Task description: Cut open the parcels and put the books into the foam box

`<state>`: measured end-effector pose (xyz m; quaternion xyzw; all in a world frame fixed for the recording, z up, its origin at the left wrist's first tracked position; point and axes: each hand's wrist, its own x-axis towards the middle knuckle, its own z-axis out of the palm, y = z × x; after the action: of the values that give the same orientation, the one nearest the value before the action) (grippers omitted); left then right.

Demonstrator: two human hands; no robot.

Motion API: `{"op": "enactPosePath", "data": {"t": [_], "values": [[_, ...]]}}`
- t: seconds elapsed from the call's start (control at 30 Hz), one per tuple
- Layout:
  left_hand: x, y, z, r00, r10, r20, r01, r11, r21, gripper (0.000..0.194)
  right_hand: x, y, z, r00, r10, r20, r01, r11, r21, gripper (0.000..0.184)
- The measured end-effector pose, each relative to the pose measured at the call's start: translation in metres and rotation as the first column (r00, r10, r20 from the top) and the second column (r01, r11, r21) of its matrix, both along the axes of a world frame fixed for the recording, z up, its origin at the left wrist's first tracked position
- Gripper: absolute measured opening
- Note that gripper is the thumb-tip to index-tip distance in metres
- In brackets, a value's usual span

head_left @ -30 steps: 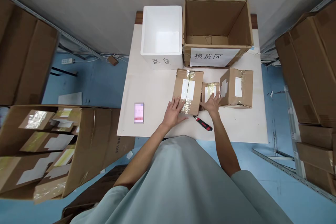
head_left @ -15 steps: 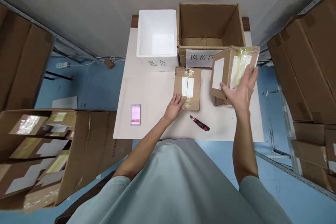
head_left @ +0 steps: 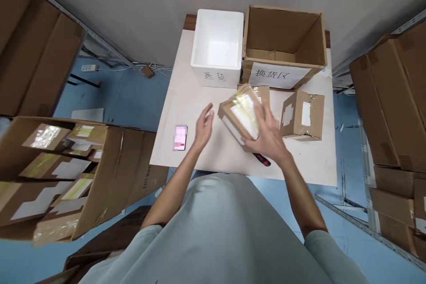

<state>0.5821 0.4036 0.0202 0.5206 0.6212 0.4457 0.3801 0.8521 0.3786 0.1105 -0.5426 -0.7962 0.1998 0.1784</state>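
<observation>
The taped carton [head_left: 238, 115] is tilted above the middle of the bench [head_left: 179, 97], with the right hand [head_left: 269, 135] at its right side, fingers and thumb clamped on it. The left hand [head_left: 203, 126] is just left of the carton, not touching it, its fingers apart from the thumb. Behind the held carton lies a flatter carton [head_left: 264, 93], partly hidden; near its front edge is a black-and-red knife [head_left: 262, 159], also partly covered. A labelled carton [head_left: 302, 115] stands to the right, a phone [head_left: 180, 137] lies to the left, and a white foam box [head_left: 213, 76] and large open carton [head_left: 282, 29] stand at the back.
</observation>
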Motion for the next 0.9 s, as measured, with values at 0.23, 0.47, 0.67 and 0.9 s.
{"op": "enactPosePath", "data": {"t": [0.23,0.47,0.67,0.9], "values": [[-0.088,-0.070,0.009,0.988,0.153,0.007,-0.145,0.952,-0.268,0.081,-0.093,-0.053,-0.062,0.936,0.345,0.061,-0.333,0.930,-0.156,0.117],[-0.082,-0.099,-0.060,0.997,0.054,-0.054,-0.075,0.827,-0.558,0.070,-0.107,-0.066,-0.164,0.861,0.484,0.158,-0.443,0.865,-0.235,0.103],[-0.032,-0.052,-0.067,0.945,-0.019,-0.327,-0.097,0.937,-0.337,0.064,-0.033,-0.047,-0.152,0.997,0.075,0.009,-0.074,0.996,-0.057,0.072],[0.068,0.016,-0.059,0.913,-0.344,-0.221,0.231,0.880,-0.415,0.065,0.070,-0.006,-0.146,0.829,-0.547,0.115,0.552,0.769,-0.322,0.055]]}}
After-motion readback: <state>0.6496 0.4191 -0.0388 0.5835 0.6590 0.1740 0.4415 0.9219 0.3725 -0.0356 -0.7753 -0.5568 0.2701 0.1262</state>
